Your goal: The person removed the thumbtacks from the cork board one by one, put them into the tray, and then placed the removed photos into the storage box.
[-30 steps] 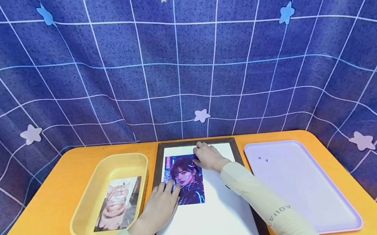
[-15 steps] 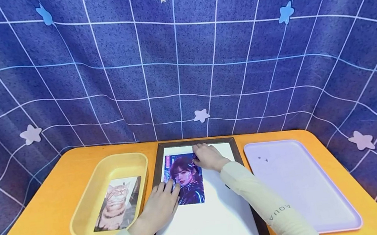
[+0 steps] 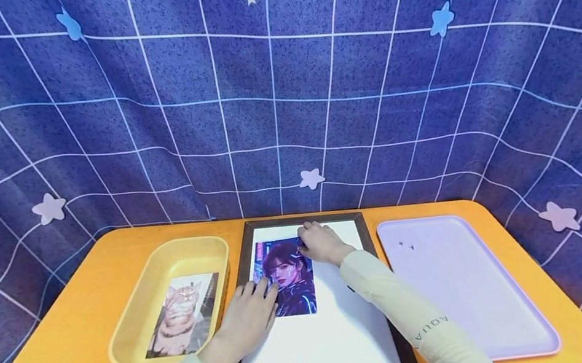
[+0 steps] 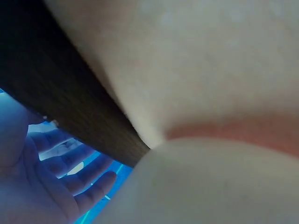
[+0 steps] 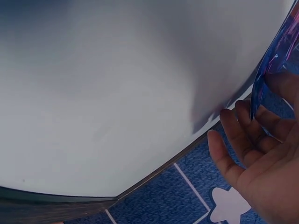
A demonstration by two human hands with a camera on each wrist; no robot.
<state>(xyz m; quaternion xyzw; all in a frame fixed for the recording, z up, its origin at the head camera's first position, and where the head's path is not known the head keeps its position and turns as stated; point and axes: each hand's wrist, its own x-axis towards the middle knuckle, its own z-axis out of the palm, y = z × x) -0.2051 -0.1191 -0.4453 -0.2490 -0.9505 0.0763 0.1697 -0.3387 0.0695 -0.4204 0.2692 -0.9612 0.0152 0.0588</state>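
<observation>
A glossy photo print (image 3: 292, 290) of a dark-haired figure in purple and blue lies over the upper left of a white panel (image 3: 321, 357) set in a dark wooden frame (image 3: 373, 238). My left hand (image 3: 248, 313) rests at the print's left edge, fingers extended over it; in the left wrist view its fingers spread loosely past the frame's dark side. My right hand (image 3: 325, 245) pinches the print's upper right corner. In the right wrist view, the thumb lies on one face of the print (image 5: 275, 51) with fingers behind, the other fingers (image 5: 229, 158) loosely bent.
Left of the frame stands a yellow basin (image 3: 122, 329) holding a cat photo (image 3: 181, 315). To the right lies a shallow lilac tray (image 3: 468, 287). All sit on an orange table (image 3: 65, 362), backed by a blue gridded curtain (image 3: 270, 116) with stars.
</observation>
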